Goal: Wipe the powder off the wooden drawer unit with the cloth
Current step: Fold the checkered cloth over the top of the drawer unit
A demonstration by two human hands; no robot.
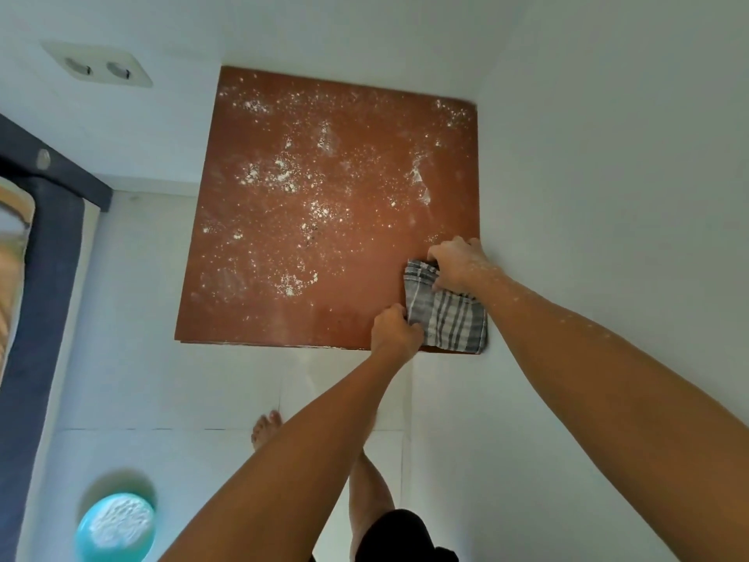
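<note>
Both hands bunching cloth at near-right corner

R hand [456, 263] & L hand [395, 328] pinch striped cloth [448, 318] on drawer unit top [324, 188]; powder [279, 176] everywhere else. Risk: loose wad skips patches, or sweeps dust onto floor.

A room in a home, probably a bedroom: white tiled floor [170, 383], plain white walls [608, 156], a double wall socket [98, 69] at far left, a dark bed frame [44, 245] along the left edge, a bare foot [265, 429] on the tiles.
</note>
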